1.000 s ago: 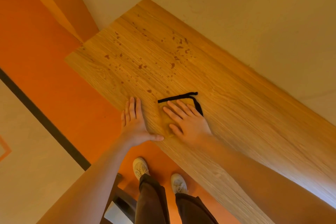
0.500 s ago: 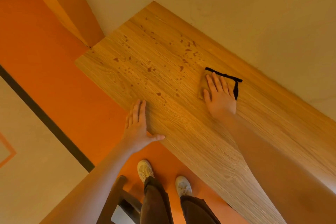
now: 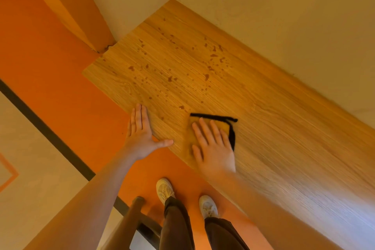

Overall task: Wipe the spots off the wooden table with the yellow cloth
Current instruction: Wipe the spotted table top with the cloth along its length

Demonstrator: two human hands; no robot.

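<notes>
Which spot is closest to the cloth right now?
The brown spot just beyond the yellow cloth, off its black-edged far-left corner. Every other spot lies farther up the wooden table, toward the wall end.

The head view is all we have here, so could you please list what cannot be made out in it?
- Yellow cloth: mostly hidden under the right hand; only its black-edged corner shows.
- Spots beneath the cloth: whether any remain there is hidden.
- Wooden table: its right end is cut off by the frame edge and blurred.
- Chair by the feet: partly hidden by the left arm.
- Left hand: its palm side is hidden.
</notes>
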